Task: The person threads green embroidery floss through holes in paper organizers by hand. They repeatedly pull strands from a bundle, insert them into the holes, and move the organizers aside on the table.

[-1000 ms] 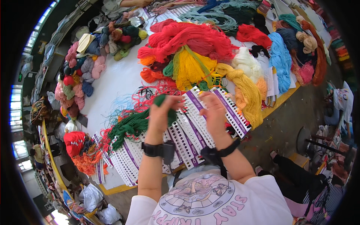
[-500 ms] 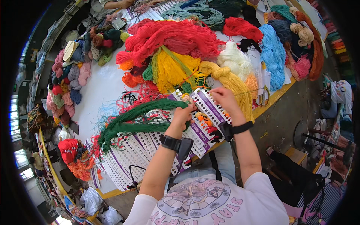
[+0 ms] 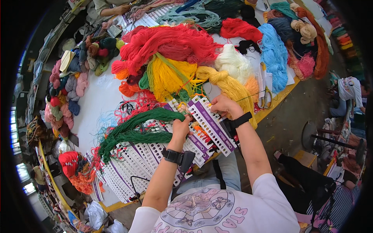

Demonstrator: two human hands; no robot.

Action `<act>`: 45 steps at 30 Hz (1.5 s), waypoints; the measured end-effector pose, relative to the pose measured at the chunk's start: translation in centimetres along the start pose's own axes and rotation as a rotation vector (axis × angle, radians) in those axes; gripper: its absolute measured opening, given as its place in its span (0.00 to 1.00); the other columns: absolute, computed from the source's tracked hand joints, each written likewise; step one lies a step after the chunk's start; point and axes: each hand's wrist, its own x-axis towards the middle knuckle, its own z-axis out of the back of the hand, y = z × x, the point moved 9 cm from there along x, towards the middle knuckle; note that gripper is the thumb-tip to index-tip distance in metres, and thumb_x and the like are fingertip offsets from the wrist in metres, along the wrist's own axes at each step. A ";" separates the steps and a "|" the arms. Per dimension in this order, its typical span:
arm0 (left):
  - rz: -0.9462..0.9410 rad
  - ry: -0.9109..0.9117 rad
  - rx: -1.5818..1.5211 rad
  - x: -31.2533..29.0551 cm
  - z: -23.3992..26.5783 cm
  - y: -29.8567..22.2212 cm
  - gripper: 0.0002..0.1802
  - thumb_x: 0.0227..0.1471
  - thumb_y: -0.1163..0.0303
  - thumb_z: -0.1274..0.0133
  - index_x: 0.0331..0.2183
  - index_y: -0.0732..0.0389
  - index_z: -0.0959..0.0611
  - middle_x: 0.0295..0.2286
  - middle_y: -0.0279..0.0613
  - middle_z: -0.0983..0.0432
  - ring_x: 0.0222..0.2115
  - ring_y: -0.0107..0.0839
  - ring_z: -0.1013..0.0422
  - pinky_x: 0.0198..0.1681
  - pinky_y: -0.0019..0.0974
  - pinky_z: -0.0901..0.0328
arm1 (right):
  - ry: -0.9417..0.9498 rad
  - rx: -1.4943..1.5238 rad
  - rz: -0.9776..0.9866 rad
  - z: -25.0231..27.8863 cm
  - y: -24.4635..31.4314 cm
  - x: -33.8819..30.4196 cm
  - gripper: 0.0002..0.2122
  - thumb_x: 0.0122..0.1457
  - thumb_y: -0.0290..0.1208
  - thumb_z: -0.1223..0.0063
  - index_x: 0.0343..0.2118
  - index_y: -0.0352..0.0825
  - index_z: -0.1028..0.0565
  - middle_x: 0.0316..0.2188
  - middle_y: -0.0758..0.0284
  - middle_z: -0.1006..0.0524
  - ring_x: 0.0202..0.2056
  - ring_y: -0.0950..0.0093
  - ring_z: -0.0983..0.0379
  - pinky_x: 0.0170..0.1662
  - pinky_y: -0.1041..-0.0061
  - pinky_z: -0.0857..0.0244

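Observation:
My left hand (image 3: 181, 127) is closed round the end of a dark green yarn skein (image 3: 142, 121) that trails left across the cards. Its fingertips are near the edge of a white-and-purple thread card (image 3: 211, 125) with a row of punched holes. My right hand (image 3: 225, 106) pinches at that card's upper right edge, with a thin green strand running off to the right. Short orange yarn ends (image 3: 201, 131) show between this card and the card (image 3: 196, 145) beneath it. My fingers hide just where the strand meets the hole.
More punched cards (image 3: 128, 167) fan out along the table's near edge. Beyond my hands lie red yarn (image 3: 167, 44), yellow yarn (image 3: 175, 73), a pale yellow skein (image 3: 229, 83) and a white skein (image 3: 235, 64). Scissors (image 3: 268, 97) lie at the right edge. Another person's arm (image 3: 116, 10) reaches in at the far side.
The upper thread card has shifted slightly left and down and tilts more, its lower end swung right. Both my hands have moved a little left and down with it.

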 end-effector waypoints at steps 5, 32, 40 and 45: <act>-0.013 -0.041 0.080 -0.2 0.1 -0.1 0.20 0.48 0.69 0.54 0.42 0.70 0.30 0.32 0.43 0.27 0.12 0.19 0.44 0.12 0.28 0.38 | 0.193 0.203 0.031 0.0 0.2 -0.6 0.07 0.41 0.29 0.46 0.25 0.34 0.26 0.16 0.74 0.30 0.16 0.83 0.36 0.18 0.82 0.40; -0.014 0.084 0.110 -1.1 0.9 1.7 0.23 0.51 0.70 0.57 0.48 0.69 0.36 0.41 0.42 0.29 0.11 0.17 0.46 0.13 0.25 0.39 | 0.169 0.204 -0.150 -2.5 -1.3 0.3 0.12 0.37 0.31 0.39 0.25 0.35 0.28 0.17 0.71 0.32 0.16 0.78 0.37 0.16 0.80 0.39; 0.007 0.054 -0.056 -1.0 2.2 1.6 0.18 0.50 0.68 0.54 0.42 0.67 0.28 0.37 0.39 0.26 0.16 0.19 0.37 0.14 0.23 0.38 | 0.253 0.265 -0.127 0.8 -1.9 0.8 0.07 0.44 0.26 0.46 0.29 0.37 0.29 0.10 0.81 0.41 0.12 0.87 0.44 0.16 0.84 0.42; -0.133 0.032 0.012 -1.1 1.2 0.0 0.17 0.48 0.67 0.51 0.40 0.67 0.26 0.31 0.39 0.26 0.19 0.19 0.35 0.13 0.23 0.39 | 0.470 0.439 -0.024 -1.4 -1.0 1.0 0.04 0.47 0.30 0.46 0.24 0.39 0.29 0.09 0.82 0.41 0.12 0.88 0.45 0.18 0.84 0.42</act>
